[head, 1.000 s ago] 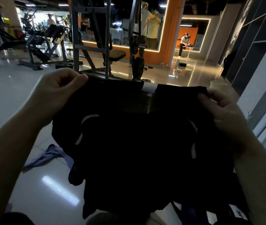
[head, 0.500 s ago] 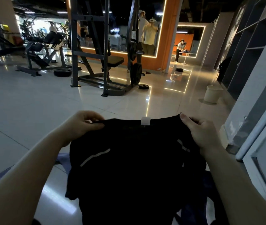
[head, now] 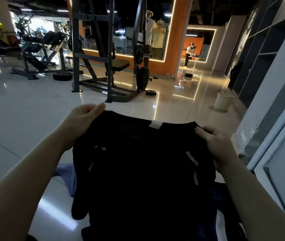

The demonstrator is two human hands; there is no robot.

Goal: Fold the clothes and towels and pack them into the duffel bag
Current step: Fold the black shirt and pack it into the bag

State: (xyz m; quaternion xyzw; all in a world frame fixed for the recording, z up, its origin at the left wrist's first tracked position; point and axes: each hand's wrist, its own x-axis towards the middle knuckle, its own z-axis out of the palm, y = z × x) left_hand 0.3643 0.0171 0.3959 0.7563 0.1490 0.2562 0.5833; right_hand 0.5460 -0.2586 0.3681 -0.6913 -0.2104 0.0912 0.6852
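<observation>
At the far left stands a weight bench (head: 39, 49) with a plate (head: 62, 76) lying on the glossy floor (head: 16, 110) just beside it. Nearer, at the lower left, a blue cloth (head: 67, 178) lies on the floor, partly hidden behind the shirt.

The left hand (head: 81, 120) holds the left top corner of the black shirt (head: 138, 171), its fingers curled with the thumb pressed down over the edge in a pinch. The shirt hangs in the air between both hands in the near middle of the scene, spread wide, with a white tag (head: 154, 125) at the middle of its top edge and pale reflective stripes on either side. Far behind it stands a grey rack (head: 93, 54) with a padded seat, before a mirror framed in orange.

The right hand (head: 216, 145) holds the right top corner, fingers curled together and the thumb laid on the cloth. Dark fabric lies below it at the near right; what it is I cannot tell. Far right, a pale bucket (head: 223, 101) stands near the dark shelves (head: 263, 49).
</observation>
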